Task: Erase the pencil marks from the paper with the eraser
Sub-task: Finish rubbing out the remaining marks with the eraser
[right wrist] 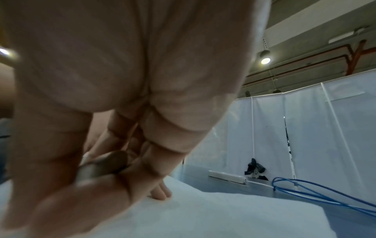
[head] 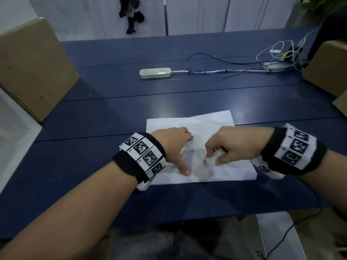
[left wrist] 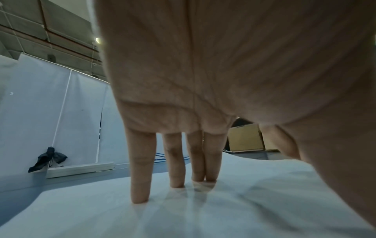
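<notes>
A white sheet of paper (head: 206, 124) lies on the blue table (head: 112, 113) near its front edge. My left hand (head: 174, 145) rests on the sheet's left part, its straight fingers (left wrist: 140, 177) pressing down on the paper (left wrist: 244, 209) and its thumb stretched toward me. My right hand (head: 227, 145) hovers over the sheet's middle right and grips a whitish eraser (head: 211, 159) between curled fingers and thumb. In the right wrist view the eraser (right wrist: 101, 165) is blurred, with its lower end at the paper (right wrist: 223, 217). No pencil marks are legible.
A white power strip (head: 155, 73) lies behind the paper, with blue and white cables (head: 244, 66) running off to the right. Cardboard boxes stand at the left (head: 32, 68) and right (head: 328, 66) table edges. White partition screens (right wrist: 325, 128) close the far side.
</notes>
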The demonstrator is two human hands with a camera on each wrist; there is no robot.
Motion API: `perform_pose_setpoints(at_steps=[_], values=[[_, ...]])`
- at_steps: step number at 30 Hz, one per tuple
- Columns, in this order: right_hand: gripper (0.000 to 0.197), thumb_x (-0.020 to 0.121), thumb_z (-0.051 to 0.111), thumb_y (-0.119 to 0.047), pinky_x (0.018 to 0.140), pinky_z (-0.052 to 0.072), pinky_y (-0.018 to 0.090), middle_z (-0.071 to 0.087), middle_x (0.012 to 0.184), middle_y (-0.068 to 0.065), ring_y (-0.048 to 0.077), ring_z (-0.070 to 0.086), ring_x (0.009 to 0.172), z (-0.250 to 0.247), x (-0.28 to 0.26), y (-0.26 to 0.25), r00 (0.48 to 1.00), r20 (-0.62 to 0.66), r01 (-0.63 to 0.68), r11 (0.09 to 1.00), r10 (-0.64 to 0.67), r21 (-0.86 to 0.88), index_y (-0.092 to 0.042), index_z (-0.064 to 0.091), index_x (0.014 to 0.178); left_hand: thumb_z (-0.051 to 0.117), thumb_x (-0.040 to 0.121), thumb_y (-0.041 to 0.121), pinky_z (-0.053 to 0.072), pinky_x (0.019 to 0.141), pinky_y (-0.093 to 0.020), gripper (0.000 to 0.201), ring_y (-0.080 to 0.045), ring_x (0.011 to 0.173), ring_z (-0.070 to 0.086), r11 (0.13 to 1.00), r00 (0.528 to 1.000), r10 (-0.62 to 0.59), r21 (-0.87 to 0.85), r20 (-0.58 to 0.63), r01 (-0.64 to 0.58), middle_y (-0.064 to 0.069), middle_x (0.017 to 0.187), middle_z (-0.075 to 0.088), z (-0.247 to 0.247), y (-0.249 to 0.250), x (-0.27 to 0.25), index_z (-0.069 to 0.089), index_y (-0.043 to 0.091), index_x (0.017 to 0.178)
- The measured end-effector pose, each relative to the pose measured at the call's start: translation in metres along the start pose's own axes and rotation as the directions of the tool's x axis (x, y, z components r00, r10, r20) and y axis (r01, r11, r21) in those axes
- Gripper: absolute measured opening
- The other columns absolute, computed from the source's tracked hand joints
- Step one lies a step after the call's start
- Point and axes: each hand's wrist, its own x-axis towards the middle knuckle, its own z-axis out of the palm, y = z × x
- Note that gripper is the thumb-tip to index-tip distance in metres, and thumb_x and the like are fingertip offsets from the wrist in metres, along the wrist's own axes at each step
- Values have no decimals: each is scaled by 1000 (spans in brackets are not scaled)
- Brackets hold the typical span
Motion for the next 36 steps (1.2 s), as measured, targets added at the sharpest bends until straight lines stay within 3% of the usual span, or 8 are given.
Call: perform_pose_setpoints(at_steps=[3,6,10,13,19,25,31,36], values=[[20,87,72,-21,66,41,9,68,86,-15,-9,55,71,-5,9,5,999,-31,-16,1000,16,-10,-21,72,108,80,57,71,46,99,-39,112,-17,124,48,1000,1000,-1,15,-9,1,8,138,43,0,0,0,37,21,148],[16,90,66,-30,75,52,31,68,87,-9,11,59,78,-7,16,13,981,-161,-112,993,106,-33,-20,68,103,79,56,72,47,99,-39,113,-16,124,48,1000,1000,4,11,-18,-4,9,137,44,1,0,-1,37,23,148],[17,89,70,-24,66,38,16,65,88,-14,1,51,73,3,3,3,998,-55,1,1000,-1,-8,-18,68,106,78,57,73,47,99,-39,113,-15,126,46,1000,1000,15,14,-26,-15,9,140,42,1,-2,-1,37,22,148],[21,88,73,-23,64,40,10,65,83,-18,-7,53,68,3,1,-2,999,34,30,999,-30,24,-20,71,108,77,56,75,45,101,-38,115,-16,124,46,1000,999,25,9,-31,-25,8,140,42,1,-4,0,37,20,148],[14,93,65,-29,68,38,27,60,85,-10,15,52,83,-9,20,12,974,-197,-127,991,114,-53,-18,64,102,77,55,75,46,100,-41,114,-15,124,45,1000,999,20,-8,-29,-20,10,139,42,3,-5,-1,36,24,148],[16,86,74,-25,65,53,27,60,68,-26,14,64,64,3,2,-4,999,45,15,998,-17,59,-24,70,101,77,57,75,45,103,-40,118,-16,128,42,999,999,31,11,-19,-31,10,144,38,2,-4,0,32,22,152],[16,89,68,-28,74,52,34,66,85,-10,13,58,75,-9,20,10,979,-176,-113,993,106,-31,-19,67,102,79,56,73,47,98,-40,113,-14,123,44,1000,1000,18,-7,-23,-18,12,137,41,1,-3,-1,35,25,149],[13,86,74,-21,60,54,28,64,66,-17,5,57,48,4,0,-8,998,67,-17,991,8,131,-22,70,98,78,56,75,47,99,-39,115,-15,123,44,1000,999,20,8,-25,-19,10,137,41,1,-3,0,35,21,149]])
